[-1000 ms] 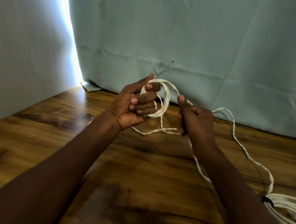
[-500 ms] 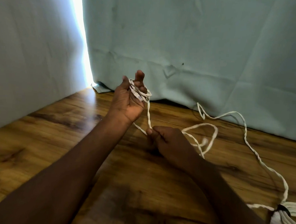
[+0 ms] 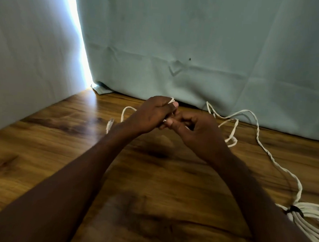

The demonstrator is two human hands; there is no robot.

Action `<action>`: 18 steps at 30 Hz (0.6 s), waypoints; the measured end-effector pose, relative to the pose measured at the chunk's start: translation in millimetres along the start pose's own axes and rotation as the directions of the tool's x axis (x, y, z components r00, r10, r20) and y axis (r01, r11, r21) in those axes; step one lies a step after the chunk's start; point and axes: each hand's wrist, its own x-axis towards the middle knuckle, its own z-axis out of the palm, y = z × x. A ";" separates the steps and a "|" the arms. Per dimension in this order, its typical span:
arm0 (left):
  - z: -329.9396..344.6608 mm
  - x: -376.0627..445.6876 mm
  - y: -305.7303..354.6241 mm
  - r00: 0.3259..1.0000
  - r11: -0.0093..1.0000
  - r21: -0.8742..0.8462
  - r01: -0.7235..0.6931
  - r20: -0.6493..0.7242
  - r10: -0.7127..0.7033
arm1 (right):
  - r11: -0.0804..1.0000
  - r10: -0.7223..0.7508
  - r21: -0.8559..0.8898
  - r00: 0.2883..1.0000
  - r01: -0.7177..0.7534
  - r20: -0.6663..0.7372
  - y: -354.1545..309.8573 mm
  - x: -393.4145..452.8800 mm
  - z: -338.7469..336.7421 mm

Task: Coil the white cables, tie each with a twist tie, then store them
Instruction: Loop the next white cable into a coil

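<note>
A long white cable [image 3: 261,145] trails loosely over the wooden table [image 3: 41,151] from the right edge toward the middle. My left hand [image 3: 151,114] grips several turns of it, fingers curled round the strands. My right hand [image 3: 197,130] meets it fingertip to fingertip and pinches the cable. A loop [image 3: 126,111] and the plug end [image 3: 110,125] hang out left of my left hand. More slack loops [image 3: 231,130] lie right of my right hand. At the lower right lies a coiled white cable bundle [image 3: 313,220], bound by a dark tie [image 3: 295,212].
A pale green curtain [image 3: 196,48] hangs along the table's far edge, and another cloth [image 3: 28,47] closes the left side. A bright slit of light [image 3: 79,50] shows between them.
My left hand dropped from upright to level with the table and turned over. My right hand came up and left to meet it. The loop and plug now hang out to the left.
</note>
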 end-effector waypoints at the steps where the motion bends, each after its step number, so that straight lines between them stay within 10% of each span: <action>1: 0.2 -0.3 1.6 0.999 1.000 -0.011 0.004 0.046 -0.004 | 0.996 0.026 0.083 0.999 -0.028 0.027 -0.9 1.0 -4.5; 5: -8.3 -1.0 9.5 0.981 0.982 -0.156 0.106 0.175 -0.078 | 0.907 0.128 0.353 0.949 -0.229 0.287 -3.3 1.9 -28.9; 12: -29.0 -9.9 13.4 0.828 0.879 -0.301 0.371 0.535 -0.167 | 0.955 0.222 0.142 0.946 -0.260 0.236 12.1 1.4 -41.5; 18: -47.6 0.4 10.7 0.913 0.307 -0.907 0.289 0.357 0.194 | 0.925 0.352 0.093 0.923 -0.368 0.154 28.4 -9.9 -36.5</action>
